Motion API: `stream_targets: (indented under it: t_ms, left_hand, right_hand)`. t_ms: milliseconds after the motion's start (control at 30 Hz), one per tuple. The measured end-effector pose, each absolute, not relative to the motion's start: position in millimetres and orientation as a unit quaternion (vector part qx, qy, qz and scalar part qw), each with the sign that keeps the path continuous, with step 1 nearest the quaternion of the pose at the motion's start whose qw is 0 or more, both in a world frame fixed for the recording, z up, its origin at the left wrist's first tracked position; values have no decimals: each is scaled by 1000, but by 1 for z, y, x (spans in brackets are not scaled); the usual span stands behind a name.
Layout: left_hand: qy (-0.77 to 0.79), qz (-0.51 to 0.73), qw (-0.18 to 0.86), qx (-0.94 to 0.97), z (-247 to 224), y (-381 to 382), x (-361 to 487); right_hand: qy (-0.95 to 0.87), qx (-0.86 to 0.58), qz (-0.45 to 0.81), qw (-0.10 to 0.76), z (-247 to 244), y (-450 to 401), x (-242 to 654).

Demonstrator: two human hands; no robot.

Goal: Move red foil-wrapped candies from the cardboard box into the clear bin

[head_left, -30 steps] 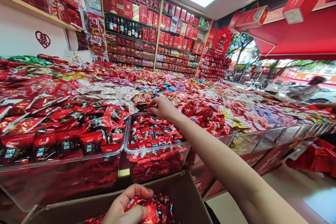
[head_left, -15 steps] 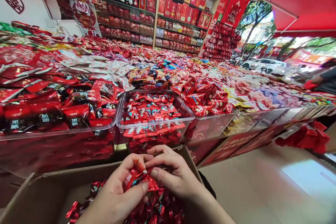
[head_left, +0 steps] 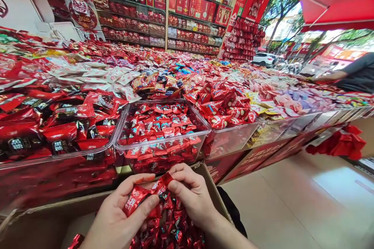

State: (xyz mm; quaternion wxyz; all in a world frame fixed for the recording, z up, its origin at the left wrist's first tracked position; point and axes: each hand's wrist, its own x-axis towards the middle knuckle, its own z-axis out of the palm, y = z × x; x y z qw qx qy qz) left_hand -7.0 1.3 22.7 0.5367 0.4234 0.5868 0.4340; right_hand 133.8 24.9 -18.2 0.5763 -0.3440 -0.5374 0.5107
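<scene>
Above a cardboard box [head_left: 73, 206] of red wrapped candies [head_left: 175, 227], both hands hold shiny red candy packets. My left hand [head_left: 121, 206] has a red packet with white print [head_left: 134, 199] between thumb and fingers. My right hand [head_left: 189, 192] pinches the end of another red packet [head_left: 160, 184] between thumb and fingertips; its other end reaches my left hand's fingers. Just beyond the hands stands a clear plastic bin [head_left: 163, 142] filled with small red candies [head_left: 159, 126].
Bins of red and black packets [head_left: 61, 136] lie left, red packets [head_left: 222, 105] right. Shelves of bottles and boxes [head_left: 140, 9] stand behind. Another person's arm [head_left: 336, 76] reaches over the display at right. Tiled floor [head_left: 280, 202] lies lower right.
The fingers have shifted, and the packets now show more openly between my hands. The view has turned slightly right and lower. The other person's arm extends farther over the candies.
</scene>
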Motion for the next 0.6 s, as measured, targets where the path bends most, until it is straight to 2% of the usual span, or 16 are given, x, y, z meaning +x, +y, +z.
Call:
stream_targets:
  t_ms: [167, 233, 300, 400, 500, 600]
  left_hand:
    - [541, 397, 634, 384, 20, 0, -10]
    - [547, 405, 594, 428, 17, 2, -12]
    - [553, 432, 509, 498, 13, 3, -15]
    - [538, 432, 434, 579, 8, 2, -18]
    - [540, 404, 431, 600, 7, 1, -19]
    - [537, 418, 487, 548, 8, 1, -18]
  right_hand:
    - [-530, -330, 526, 578, -22, 23, 135]
    - [-469, -323, 585, 578, -24, 21, 130]
    - [-375, -295, 656, 585, -26, 18, 124]
    - [-306, -264, 693, 597, -26, 15, 115]
    - [-311, -292, 675, 602, -26, 14, 111]
    - [-348, -309, 654, 596, -28, 15, 114]
